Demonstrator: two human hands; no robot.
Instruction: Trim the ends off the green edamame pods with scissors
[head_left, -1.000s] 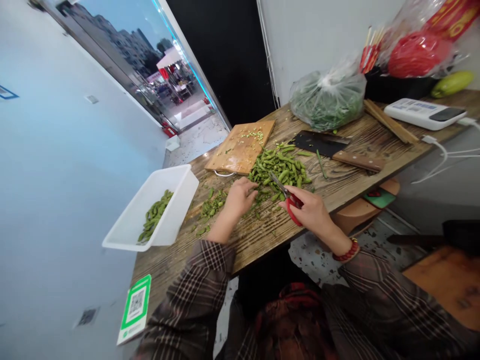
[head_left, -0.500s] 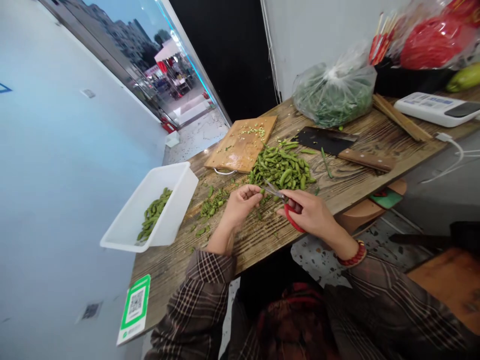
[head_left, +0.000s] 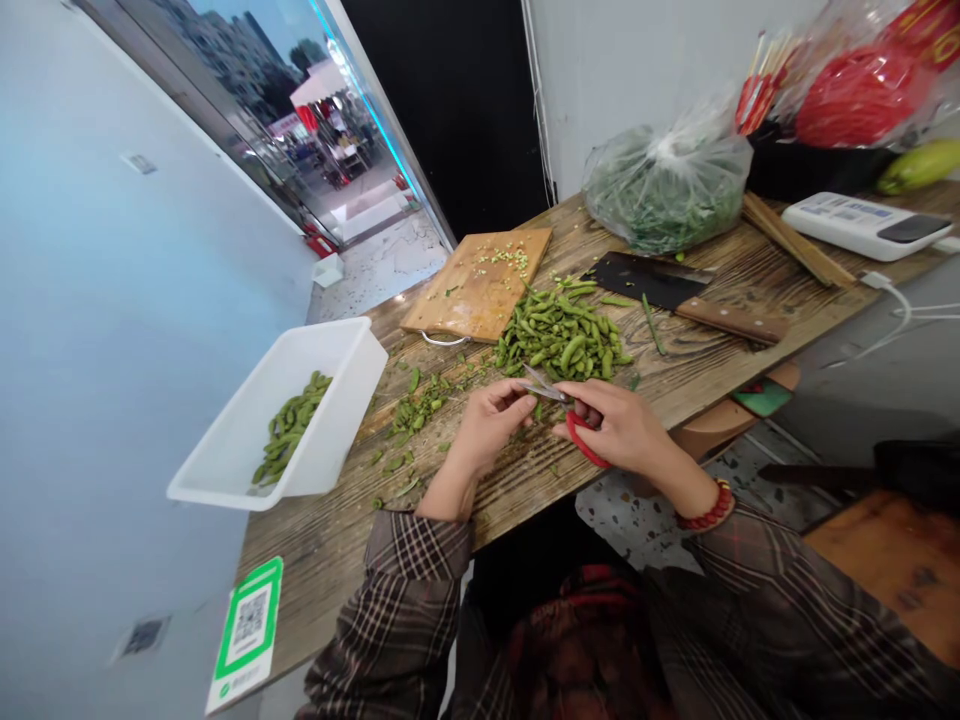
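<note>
Right grip: fingers wrapped through the red handles of a pair of scissors, hold appears secure. Left grip: thumb and fingers drawn close to each other at the blade ends; a small bit of green shows there, but whether it is pinched or lies beneath cannot be told.

Governing relation: the scissors' long axis runs from the right grip across to the left fingertips, the tips angled slightly away from the person. Blades are parted. The heap of green pods lies on the surface just beyond the blades, on the far side of both grips; the right is judged the nearer.

Condition of the pods: green, plump, many curved, piled loosely and pointing every way, so the heap has no single long axis. Individual surface marks are too small to assess.

Adjacent items: a patch of green scraps lies left of the left grip. Further left stands a white tub with more pods inside. A cutting board lies beside the heap's far left edge; a cleaver lies to its right.
</note>
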